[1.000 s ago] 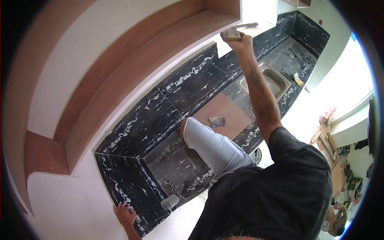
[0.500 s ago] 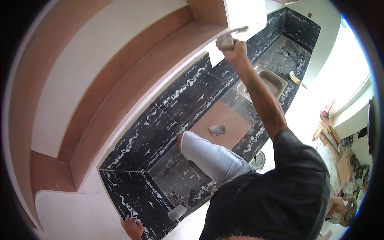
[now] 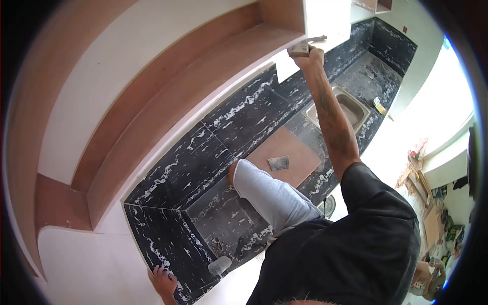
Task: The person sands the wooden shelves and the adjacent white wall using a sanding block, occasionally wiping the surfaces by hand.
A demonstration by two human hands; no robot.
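At the upper right my right hand (image 3: 311, 58) is closed round a dusty grey-brown sanding block (image 3: 299, 49). The block is right at the lower edge of the open cabinet (image 3: 284, 38), with my arm stretched up to it. Just past the block a thin dark strip (image 3: 317, 38) overlaps the white cabinet part. Low on the left, my left hand (image 3: 162, 282) rests with fingers spread at the edge of the black white-veined wall tiles (image 3: 168, 244); it holds nothing.
My bent leg (image 3: 274, 193) is on the dark countertop (image 3: 218, 213). A pinkish-brown board (image 3: 300, 152) bears a grey sheet (image 3: 278, 162). Farther along are a steel sink (image 3: 351, 109) and a small yellow-white packet (image 3: 379, 105). A clear plastic container (image 3: 219, 265) lies near the counter's front edge.
The whole view has shifted slightly. My right hand has tilted the sanding block and moved it a little along the cabinet edge. My left hand stays at the tiles' edge.
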